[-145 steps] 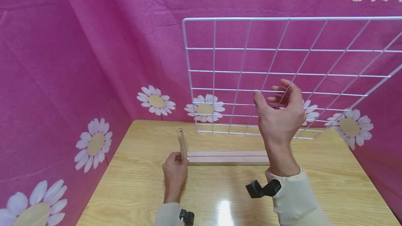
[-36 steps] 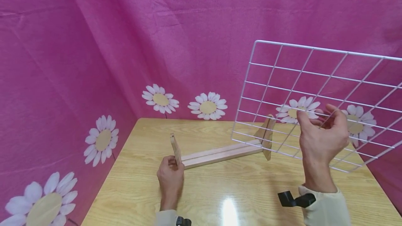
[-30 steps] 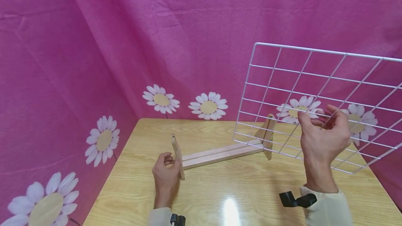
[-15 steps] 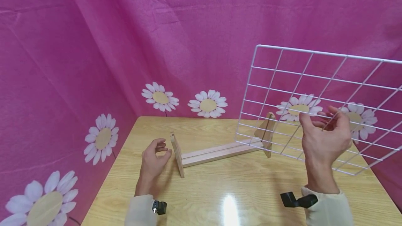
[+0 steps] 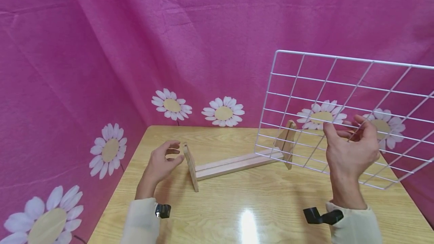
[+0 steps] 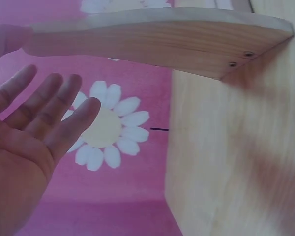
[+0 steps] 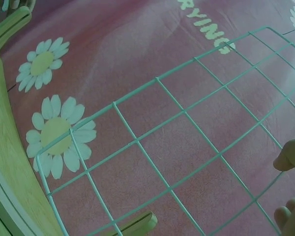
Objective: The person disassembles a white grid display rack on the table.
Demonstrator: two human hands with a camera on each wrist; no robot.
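A wooden stand rests on the table, its grooved crossbar (image 5: 237, 165) joining a left end piece (image 5: 191, 168) and a right end piece (image 5: 289, 144). My left hand (image 5: 160, 165) hovers just left of the left end piece, fingers loosely bent and holding nothing. In the left wrist view that end piece (image 6: 152, 37) shows two screw heads, and the thumb overlaps its tip; whether they touch I cannot tell. My right hand (image 5: 352, 155) holds a white wire grid panel (image 5: 335, 57) raised and tilted, its lower left corner in front of the right end piece. The panel's right side runs out of view.
The wooden table (image 5: 217, 214) meets a pink cloth backdrop (image 5: 203, 48) printed with daisies along the back and left. Black wrist cameras, the left one (image 5: 163, 211) and the right one (image 5: 320, 215), sit on the sleeves.
My left hand has let go of the left end piece and moved left and up. Since the earliest frame, the grid has shifted right and down, and the stand has turned to an angle.
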